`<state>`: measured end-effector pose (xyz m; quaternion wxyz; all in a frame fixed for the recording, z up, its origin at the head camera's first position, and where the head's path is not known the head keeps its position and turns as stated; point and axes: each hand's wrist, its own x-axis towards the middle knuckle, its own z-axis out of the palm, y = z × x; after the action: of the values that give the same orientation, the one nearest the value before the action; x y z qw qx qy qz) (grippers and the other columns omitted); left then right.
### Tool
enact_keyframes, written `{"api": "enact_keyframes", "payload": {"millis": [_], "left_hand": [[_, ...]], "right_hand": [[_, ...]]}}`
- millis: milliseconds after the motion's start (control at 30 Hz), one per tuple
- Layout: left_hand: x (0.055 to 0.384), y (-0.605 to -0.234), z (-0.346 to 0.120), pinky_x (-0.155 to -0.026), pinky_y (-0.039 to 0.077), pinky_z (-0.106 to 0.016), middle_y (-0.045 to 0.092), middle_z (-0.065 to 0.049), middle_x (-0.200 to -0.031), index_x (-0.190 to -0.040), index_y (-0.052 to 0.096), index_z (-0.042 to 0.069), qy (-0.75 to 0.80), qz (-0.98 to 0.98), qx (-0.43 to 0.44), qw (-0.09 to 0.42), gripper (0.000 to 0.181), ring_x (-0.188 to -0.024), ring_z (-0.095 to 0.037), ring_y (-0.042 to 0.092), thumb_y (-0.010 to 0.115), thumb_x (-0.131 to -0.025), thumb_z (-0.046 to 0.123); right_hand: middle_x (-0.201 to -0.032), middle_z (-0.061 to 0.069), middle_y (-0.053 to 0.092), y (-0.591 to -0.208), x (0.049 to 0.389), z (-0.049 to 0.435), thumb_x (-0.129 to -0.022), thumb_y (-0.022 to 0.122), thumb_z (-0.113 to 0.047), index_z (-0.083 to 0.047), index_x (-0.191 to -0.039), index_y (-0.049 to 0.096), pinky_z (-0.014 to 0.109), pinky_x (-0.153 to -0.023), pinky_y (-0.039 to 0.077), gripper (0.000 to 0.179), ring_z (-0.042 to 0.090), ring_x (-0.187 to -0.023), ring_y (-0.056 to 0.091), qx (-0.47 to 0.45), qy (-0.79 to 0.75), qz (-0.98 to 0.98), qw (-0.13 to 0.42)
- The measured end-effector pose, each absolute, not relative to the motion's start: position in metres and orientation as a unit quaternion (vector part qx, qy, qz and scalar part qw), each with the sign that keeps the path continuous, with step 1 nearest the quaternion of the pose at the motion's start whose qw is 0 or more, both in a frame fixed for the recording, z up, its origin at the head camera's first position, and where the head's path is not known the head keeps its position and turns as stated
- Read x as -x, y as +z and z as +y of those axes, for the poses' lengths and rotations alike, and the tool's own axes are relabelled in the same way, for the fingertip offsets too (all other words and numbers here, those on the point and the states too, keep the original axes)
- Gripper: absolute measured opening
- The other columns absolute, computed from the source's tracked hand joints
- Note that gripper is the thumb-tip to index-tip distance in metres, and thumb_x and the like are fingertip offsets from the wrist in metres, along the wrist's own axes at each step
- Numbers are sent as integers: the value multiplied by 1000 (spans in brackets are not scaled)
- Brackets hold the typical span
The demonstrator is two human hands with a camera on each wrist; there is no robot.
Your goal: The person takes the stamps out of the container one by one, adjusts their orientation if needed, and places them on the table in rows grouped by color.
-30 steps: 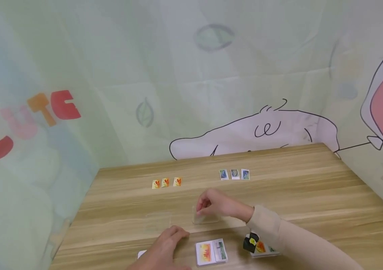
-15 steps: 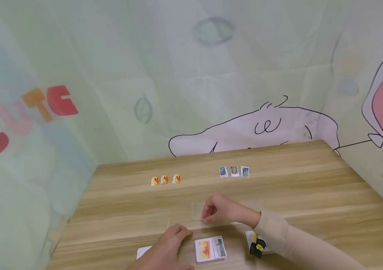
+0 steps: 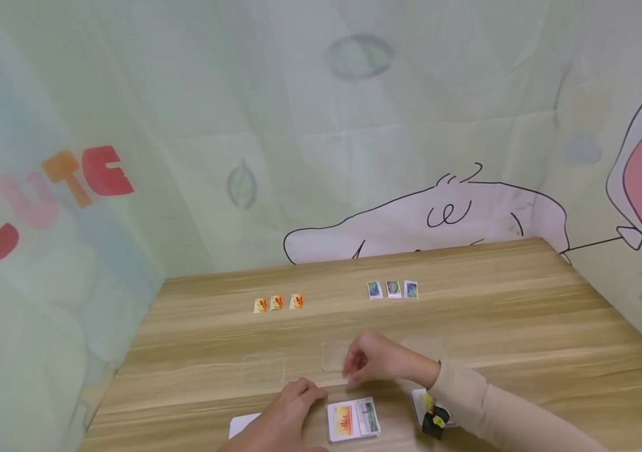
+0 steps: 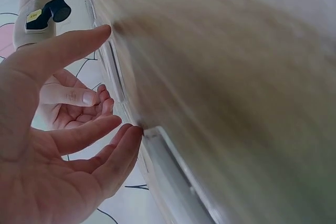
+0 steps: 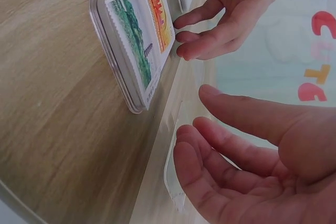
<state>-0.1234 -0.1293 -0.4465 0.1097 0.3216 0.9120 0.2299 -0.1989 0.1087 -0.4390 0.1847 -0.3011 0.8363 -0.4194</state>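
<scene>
My right hand (image 3: 374,359) hovers over the near edge of a clear flat case (image 3: 331,356) in the head view. Its fingers are loosely bent, and the right wrist view shows a gap between thumb and fingertips with nothing in it. My left hand (image 3: 284,417) rests with relaxed fingers on the table, between a white-topped case (image 3: 242,424) and a clear case (image 3: 353,420) holding two stamps. One stamp (image 5: 158,15) is orange, the other (image 5: 135,40) a green landscape. In the left wrist view, the left fingertips are right at a case's edge (image 4: 176,177).
Three orange-and-yellow stamps (image 3: 277,303) lie in a row at the back left, three blue-green ones (image 3: 393,289) at the back centre. Another clear case (image 3: 264,368) lies left. A further case (image 3: 419,402) sits partly under the right wrist's black camera (image 3: 435,422). A printed curtain (image 3: 298,125) surrounds the table.
My right hand has shifted right and nearer to me, uncovering more of the clear case. My left hand has moved slightly right, staying low on the table.
</scene>
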Motion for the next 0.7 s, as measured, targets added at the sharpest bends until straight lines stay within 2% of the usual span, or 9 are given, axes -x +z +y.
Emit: {"api": "enact_keyframes", "payload": {"millis": [700], "left_hand": [[124, -447, -118, -90, 49, -32, 54, 3, -114, -126, 62, 6, 243, 905, -324, 131, 68, -102, -8, 49, 86, -75, 45]], "right_hand": [[-75, 0, 67, -433, 191, 121, -78, 82, 2, 1, -82, 72, 19, -63, 50, 11, 3, -65, 57, 304, -414, 830, 217]]}}
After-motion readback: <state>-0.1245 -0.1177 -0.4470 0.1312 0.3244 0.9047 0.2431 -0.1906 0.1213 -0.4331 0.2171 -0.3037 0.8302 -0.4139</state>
